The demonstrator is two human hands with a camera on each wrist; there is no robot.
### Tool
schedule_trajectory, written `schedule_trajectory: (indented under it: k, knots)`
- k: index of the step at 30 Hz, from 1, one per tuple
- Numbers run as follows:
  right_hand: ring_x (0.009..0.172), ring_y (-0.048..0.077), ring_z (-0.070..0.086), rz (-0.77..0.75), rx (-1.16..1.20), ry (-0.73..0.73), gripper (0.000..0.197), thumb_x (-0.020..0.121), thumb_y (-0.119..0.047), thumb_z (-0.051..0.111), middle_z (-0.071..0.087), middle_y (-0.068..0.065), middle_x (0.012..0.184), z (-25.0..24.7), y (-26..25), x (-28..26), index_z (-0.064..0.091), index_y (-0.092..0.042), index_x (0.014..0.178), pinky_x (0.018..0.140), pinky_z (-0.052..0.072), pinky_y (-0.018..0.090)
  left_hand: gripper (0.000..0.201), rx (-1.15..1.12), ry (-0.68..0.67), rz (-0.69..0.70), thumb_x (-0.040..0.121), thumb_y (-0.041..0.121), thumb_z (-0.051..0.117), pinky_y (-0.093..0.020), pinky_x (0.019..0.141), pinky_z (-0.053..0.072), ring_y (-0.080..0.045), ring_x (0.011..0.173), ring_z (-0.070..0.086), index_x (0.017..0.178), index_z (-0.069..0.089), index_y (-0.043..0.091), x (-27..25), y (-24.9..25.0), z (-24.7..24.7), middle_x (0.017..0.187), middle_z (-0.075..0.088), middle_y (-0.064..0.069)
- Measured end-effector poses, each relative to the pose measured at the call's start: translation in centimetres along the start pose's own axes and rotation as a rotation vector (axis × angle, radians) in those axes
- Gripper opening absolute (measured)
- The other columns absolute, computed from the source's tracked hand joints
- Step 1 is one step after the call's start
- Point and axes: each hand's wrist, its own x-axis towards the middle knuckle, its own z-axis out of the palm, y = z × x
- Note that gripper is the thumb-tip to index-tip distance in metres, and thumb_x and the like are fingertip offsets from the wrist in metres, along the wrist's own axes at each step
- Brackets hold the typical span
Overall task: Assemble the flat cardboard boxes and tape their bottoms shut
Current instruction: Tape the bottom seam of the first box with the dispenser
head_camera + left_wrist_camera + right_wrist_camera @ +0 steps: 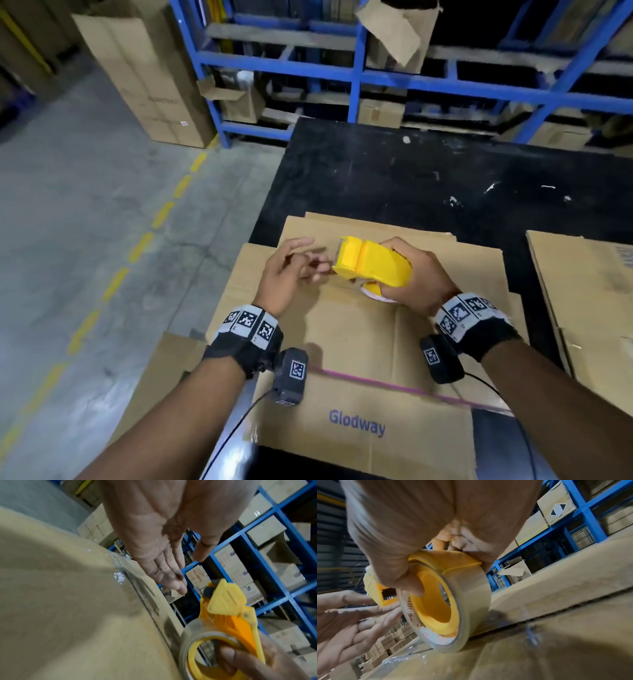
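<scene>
A brown cardboard box [359,346] printed "Glodway" lies under both hands, over other flat cardboard. My right hand [411,274] grips a yellow tape dispenser [373,263] with a clear tape roll [436,601]; its thumb sits inside the core. The roll rests on the seam [556,614] between two flaps. A clear tape strip [412,657] lies on the cardboard near the roll. My left hand [308,260] hovers at the dispenser's front end, fingers [173,574] loosely extended and holding nothing. The dispenser's cutter end [223,595] is just beyond those fingertips.
The cardboard lies on a black table [411,171], with more flat cardboard [589,291] at the right. A pink strap [394,387] crosses the near box. Blue racking [359,78] with cartons stands behind. At left, a concrete floor with a dashed yellow line [144,246] and a tall carton [147,78].
</scene>
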Motion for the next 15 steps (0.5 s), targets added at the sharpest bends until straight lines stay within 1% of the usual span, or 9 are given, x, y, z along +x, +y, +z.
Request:
schedule_trajectory:
  k: [1,2,4,6,9,10,11,13,15]
  knots:
    - [0.082,0.014,0.062,0.004,-0.020,-0.012,0.070,0.048,-0.061,0.066,0.067,-0.013,0.091,-0.1,-0.1,0.1,0.060,-0.033,0.112,0.070,0.046,0.023,0.031,-0.038,-0.023,-0.030,0.105,0.000,0.042,-0.025,0.073,0.060,-0.024,0.093,0.076,0.131,0.059,0.006,0.3,0.1,-0.4,0.108,0.077,-0.016]
    - [0.084,0.012,0.061,0.003,-0.035,-0.025,0.070,0.048,-0.062,0.066,0.065,-0.016,0.093,-0.1,-0.3,0.2,0.058,-0.036,0.112,0.069,0.044,0.019,0.030,-0.073,-0.044,-0.055,0.105,0.001,0.044,-0.025,0.070,0.060,-0.024,0.089,0.077,0.130,0.060,0.006,0.6,0.3,-0.6,0.106,0.077,-0.018]
    - [0.086,0.008,0.059,-0.010,-0.059,-0.042,0.069,0.048,-0.065,0.067,0.063,-0.019,0.096,-0.1,-0.6,0.5,0.054,-0.043,0.112,0.068,0.040,0.010,0.028,-0.120,-0.079,-0.084,0.104,0.000,0.049,-0.022,0.065,0.057,-0.017,0.075,0.076,0.129,0.061,0.004,1.1,0.4,-0.7,0.096,0.077,-0.016]
    - [0.088,0.008,0.058,-0.018,-0.087,-0.047,0.070,0.050,-0.067,0.068,0.063,-0.017,0.099,0.2,-0.9,0.8,0.054,-0.042,0.113,0.068,0.039,0.011,0.027,-0.159,-0.114,-0.094,0.102,0.001,0.055,-0.021,0.064,0.057,-0.013,0.067,0.070,0.127,0.063,0.003,1.5,0.3,-0.7,0.085,0.075,-0.012]
    - [0.089,0.009,0.058,-0.027,-0.098,-0.059,0.071,0.054,-0.064,0.075,0.062,-0.017,0.102,0.7,-1.4,1.2,0.055,-0.038,0.117,0.069,0.040,0.014,0.025,-0.176,-0.105,-0.099,0.098,0.000,0.062,-0.021,0.063,0.056,-0.011,0.061,0.065,0.122,0.067,0.008,2.2,-0.2,-1.0,0.077,0.074,-0.008]
    - [0.090,0.010,0.058,-0.028,-0.101,-0.060,0.070,0.056,-0.060,0.078,0.062,-0.016,0.103,0.9,-1.4,1.3,0.054,-0.038,0.117,0.069,0.040,0.016,0.027,-0.179,-0.098,-0.101,0.096,-0.001,0.065,-0.020,0.061,0.055,-0.011,0.059,0.064,0.120,0.068,0.010,2.3,-0.2,-1.2,0.077,0.073,-0.011]
    - [0.091,0.011,0.058,-0.029,-0.105,-0.060,0.068,0.058,-0.056,0.081,0.062,-0.015,0.104,1.1,-1.4,1.4,0.054,-0.038,0.118,0.069,0.041,0.017,0.030,-0.167,-0.092,-0.097,0.093,-0.003,0.067,-0.020,0.060,0.054,-0.012,0.057,0.062,0.119,0.069,0.012,2.4,-0.3,-1.3,0.077,0.071,-0.016]
    - [0.093,0.012,0.057,-0.029,-0.120,-0.066,0.068,0.060,-0.052,0.084,0.062,-0.014,0.107,1.4,-1.4,1.7,0.052,-0.039,0.119,0.070,0.041,0.018,0.035,-0.130,-0.079,-0.072,0.090,-0.010,0.064,-0.019,0.058,0.051,-0.012,0.053,0.059,0.119,0.069,0.009,2.5,-0.4,-1.6,0.079,0.066,-0.020]
    - [0.094,0.012,0.056,-0.026,-0.136,-0.084,0.069,0.062,-0.048,0.086,0.061,-0.014,0.109,1.7,-1.4,1.9,0.052,-0.039,0.121,0.071,0.041,0.018,0.036,-0.094,-0.045,-0.058,0.088,-0.016,0.061,-0.018,0.057,0.050,-0.011,0.050,0.059,0.117,0.069,0.004,2.5,-0.5,-2.0,0.070,0.064,-0.014]
